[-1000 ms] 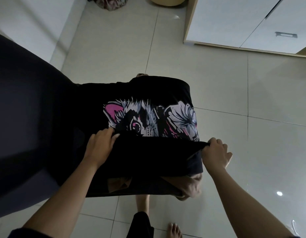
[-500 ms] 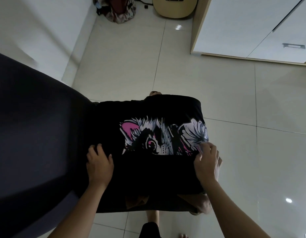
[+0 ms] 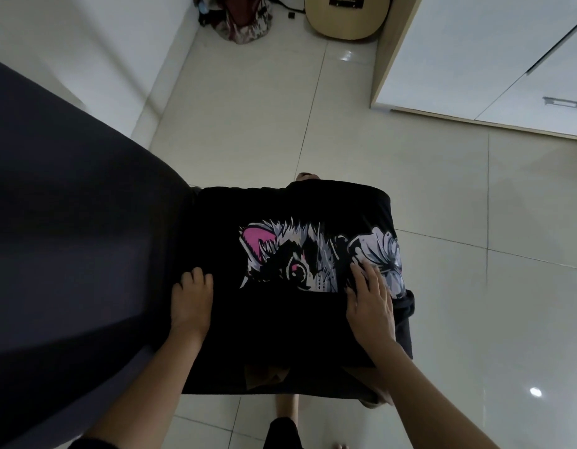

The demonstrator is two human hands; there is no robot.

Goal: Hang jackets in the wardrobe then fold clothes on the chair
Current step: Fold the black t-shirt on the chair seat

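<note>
Black T-shirt [image 3: 280,205] lies part-folded, tan chair seat [image 3: 264,376] peeking out beneath it. Left hand [image 3: 191,299] presses its left edge, right hand [image 3: 371,306] flat on its print, fingers straight. Folding underway; wardrobe [image 3: 475,59] beyond it, no jackets visible

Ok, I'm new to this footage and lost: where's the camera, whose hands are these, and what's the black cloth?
Everything comes from one camera worn on a person's head, looking down; no machine is here. The two bare arms are that person's own. The left hand and right hand both press flat on a black T-shirt with a pink and white animal print, partly folded; what it lies on is mostly hidden. Neither hand grips anything. A dark grey surface lies left; a guitar, a bag and a white wardrobe stand beyond.
</note>
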